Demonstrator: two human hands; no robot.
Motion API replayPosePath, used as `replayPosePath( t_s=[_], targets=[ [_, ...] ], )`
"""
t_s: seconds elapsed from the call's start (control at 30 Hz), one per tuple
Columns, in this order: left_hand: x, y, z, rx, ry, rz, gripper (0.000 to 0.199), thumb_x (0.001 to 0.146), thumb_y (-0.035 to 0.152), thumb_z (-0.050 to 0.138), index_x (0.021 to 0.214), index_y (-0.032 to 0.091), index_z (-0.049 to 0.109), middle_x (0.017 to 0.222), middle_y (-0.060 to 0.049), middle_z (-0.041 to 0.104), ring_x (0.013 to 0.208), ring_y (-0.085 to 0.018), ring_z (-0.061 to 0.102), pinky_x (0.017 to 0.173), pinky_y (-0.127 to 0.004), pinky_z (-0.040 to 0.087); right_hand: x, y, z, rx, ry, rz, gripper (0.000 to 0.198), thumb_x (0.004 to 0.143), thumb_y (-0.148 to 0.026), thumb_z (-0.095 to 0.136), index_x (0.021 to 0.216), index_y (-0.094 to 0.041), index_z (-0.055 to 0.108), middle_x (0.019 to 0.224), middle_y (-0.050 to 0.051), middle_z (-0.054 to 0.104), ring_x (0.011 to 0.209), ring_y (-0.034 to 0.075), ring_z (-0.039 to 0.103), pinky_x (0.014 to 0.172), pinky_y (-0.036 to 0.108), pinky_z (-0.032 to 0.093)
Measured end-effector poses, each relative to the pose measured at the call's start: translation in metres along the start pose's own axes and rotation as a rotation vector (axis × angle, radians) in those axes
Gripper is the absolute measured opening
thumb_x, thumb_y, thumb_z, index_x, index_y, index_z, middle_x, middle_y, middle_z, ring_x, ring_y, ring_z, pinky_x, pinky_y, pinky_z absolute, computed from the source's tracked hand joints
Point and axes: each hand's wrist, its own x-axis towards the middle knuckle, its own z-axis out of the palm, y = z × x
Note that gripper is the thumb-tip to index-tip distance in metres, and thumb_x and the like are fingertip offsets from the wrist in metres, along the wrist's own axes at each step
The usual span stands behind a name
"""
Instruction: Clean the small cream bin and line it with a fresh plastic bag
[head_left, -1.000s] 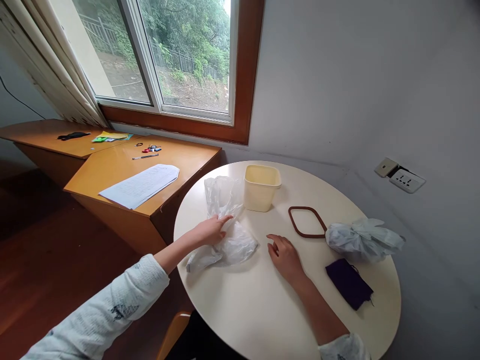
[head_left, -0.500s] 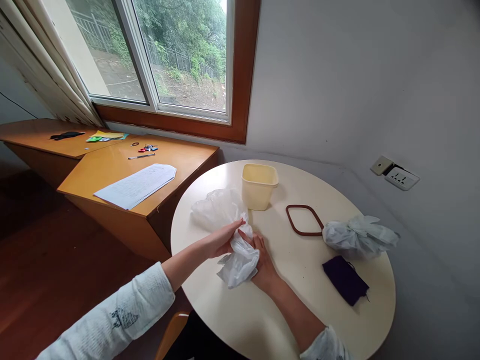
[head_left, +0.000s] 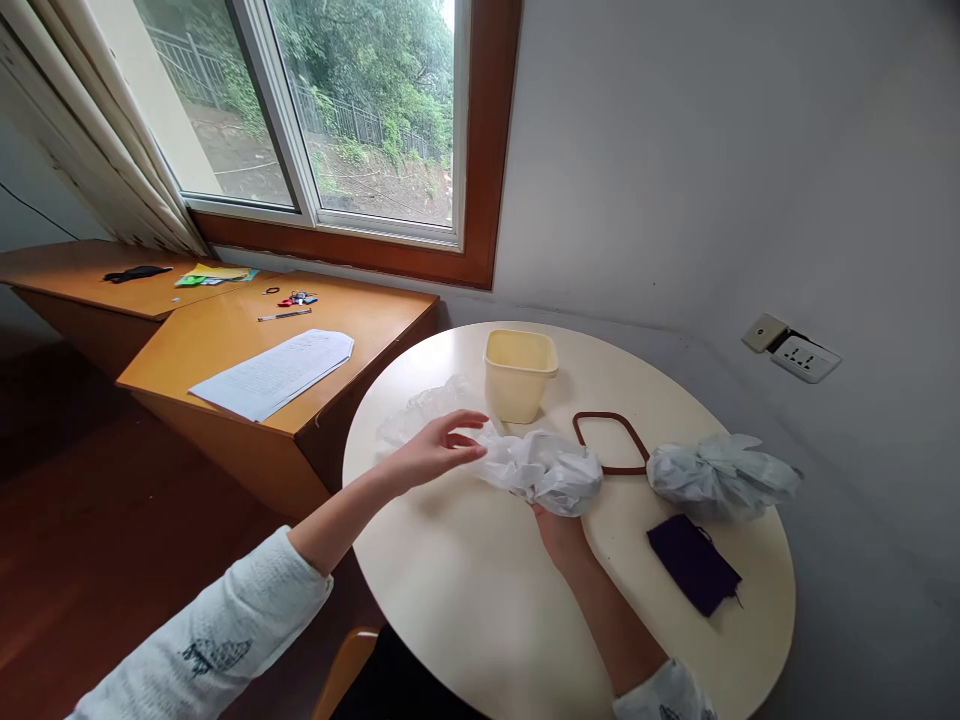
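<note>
A crumpled white plastic bag (head_left: 559,470) is bunched at the middle of the round table. My right hand (head_left: 556,530) is under and behind its near side, with most of the fingers hidden by the plastic; it appears to hold the bag. My left hand (head_left: 439,450) is beside the bag's left end, thumb and fingers apart and curved, with nothing between them. Thin, clear plastic (head_left: 420,405) spreads on the table behind the left hand. A pale yellow plastic container (head_left: 517,385) stands just beyond the bag.
On the round table (head_left: 480,610) lie a brown rounded frame (head_left: 611,470), a tied plastic bag (head_left: 720,478) and a dark purple cloth (head_left: 694,565). Papers (head_left: 274,372), a pen (head_left: 285,314) and keys (head_left: 298,298) rest on the wooden desk at left. A wall stands behind.
The bunched white bag has moved right and away from me with my right hand. My left hand has let go of the plastic and opened, shifting slightly left.
</note>
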Motion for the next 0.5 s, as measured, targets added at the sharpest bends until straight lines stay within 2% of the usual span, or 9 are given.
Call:
replayPosePath(
  t_s=[0.07,0.13,0.2,0.27,0.33,0.4,0.5],
  targets=[
    [-0.002,-0.005,0.005,0.249,0.054,0.14,0.07,0.073,0.045,0.063,0.134,0.029,0.032,0.141,-0.01,0.032,0.122,-0.026,0.042,0.1,-0.042,0.039,-0.002,-0.005,-0.007,0.214,-0.007,0.088,0.046,0.087,-0.037,0.036,0.131,-0.029,0.027,0.124,0.012,0.053,0.104,0.022,0.058,0.071,0.039,0.054],
    [-0.002,-0.01,0.013,0.513,0.077,0.273,0.089,0.065,0.044,0.07,0.139,0.031,0.022,0.145,-0.009,0.024,0.132,-0.029,0.026,0.108,-0.05,0.024,-0.003,-0.013,-0.011,0.4,-0.067,0.169,0.044,0.085,-0.04,0.04,0.126,-0.029,0.034,0.125,0.01,0.053,0.107,0.023,0.057,0.072,0.039,0.053],
    [0.0,-0.016,0.022,0.728,0.069,0.36,0.098,0.059,0.043,0.074,0.14,0.029,0.02,0.145,-0.01,0.027,0.134,-0.033,0.018,0.11,-0.058,0.006,-0.003,-0.022,-0.014,0.463,-0.132,0.21,0.038,0.084,-0.045,0.039,0.119,-0.029,0.042,0.12,0.01,0.056,0.102,0.022,0.059,0.071,0.039,0.053],
    [0.004,-0.021,0.029,0.863,0.044,0.403,0.082,0.065,0.036,0.07,0.136,0.026,0.031,0.135,-0.009,0.042,0.132,-0.032,0.023,0.108,-0.06,-0.004,-0.003,-0.029,-0.017,0.464,-0.188,0.225,0.037,0.085,-0.05,0.036,0.111,-0.029,0.049,0.112,0.01,0.06,0.094,0.023,0.061,0.069,0.039,0.053],
    [0.008,-0.024,0.03,0.949,0.032,0.408,0.05,0.073,0.02,0.057,0.122,0.022,0.047,0.115,-0.008,0.059,0.122,-0.027,0.041,0.11,-0.056,-0.003,-0.002,-0.032,-0.022,0.452,-0.211,0.204,0.04,0.083,-0.056,0.035,0.104,-0.028,0.055,0.104,0.01,0.063,0.088,0.023,0.062,0.066,0.039,0.053],
    [0.011,-0.027,0.025,1.023,0.047,0.406,0.035,0.073,0.008,0.047,0.104,0.02,0.058,0.096,-0.006,0.063,0.103,-0.021,0.055,0.113,-0.049,0.003,0.0,-0.032,-0.031,0.442,-0.171,0.162,0.044,0.081,-0.061,0.037,0.105,-0.028,0.055,0.103,0.011,0.064,0.085,0.024,0.063,0.065,0.04,0.053],
    [0.012,-0.027,0.007,1.123,0.137,0.406,0.032,0.068,0.004,0.043,0.092,0.018,0.06,0.087,-0.006,0.061,0.087,-0.018,0.058,0.114,-0.043,0.015,0.008,-0.035,-0.049,0.36,-0.039,0.022,0.048,0.08,-0.062,0.041,0.116,-0.031,0.049,0.112,0.011,0.061,0.088,0.025,0.063,0.067,0.043,0.053]
  ],
)
